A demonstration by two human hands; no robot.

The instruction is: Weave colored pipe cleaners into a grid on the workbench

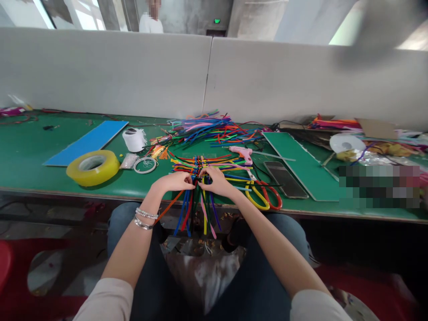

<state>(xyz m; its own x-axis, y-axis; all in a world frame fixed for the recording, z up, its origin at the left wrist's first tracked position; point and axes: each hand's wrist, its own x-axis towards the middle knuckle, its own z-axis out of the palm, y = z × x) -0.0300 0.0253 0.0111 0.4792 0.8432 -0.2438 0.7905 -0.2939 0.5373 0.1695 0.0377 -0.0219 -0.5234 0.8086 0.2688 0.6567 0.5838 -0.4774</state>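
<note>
Sleeves [103, 301] lead to left hand [175, 182] and right hand [217, 182], both apparently pinching woven pipe cleaners [200, 165] on the table [40, 147], scissors [254, 204] just beside.

Green workbench [26, 147] strewn with pipe cleaners [207, 129]

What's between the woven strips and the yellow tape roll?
A coil of thin white wire and a small clear bag lie on the green table mat, between the woven coloured strips and the yellow tape roll.
</note>
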